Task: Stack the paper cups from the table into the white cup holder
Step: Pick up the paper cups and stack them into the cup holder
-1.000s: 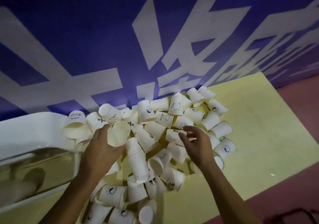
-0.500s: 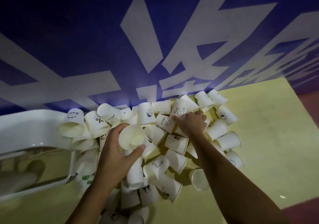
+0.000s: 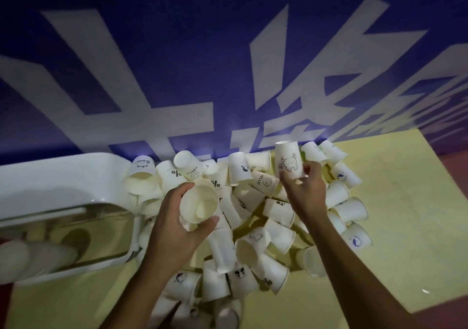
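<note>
A heap of several white paper cups (image 3: 255,230) lies on the yellow table (image 3: 410,230), many with small printed cartoons. My left hand (image 3: 174,227) grips one cup (image 3: 200,203) above the heap, its mouth turned toward me. My right hand (image 3: 305,189) holds an upside-down cup with a bear drawing (image 3: 288,160), raised over the far side of the pile. The white cup holder (image 3: 50,174) lies at the left edge of the table, with a clear window showing cups (image 3: 35,255) stacked inside.
A blue wall with large white characters (image 3: 228,62) stands right behind the table. The table's bare yellow surface stretches to the right and front right. A reddish floor (image 3: 453,227) shows beyond the right edge.
My right hand reached to the far side of the pile, closed on the bear cup and lifted it. My left hand kept its cup and shifted right over the heap.
</note>
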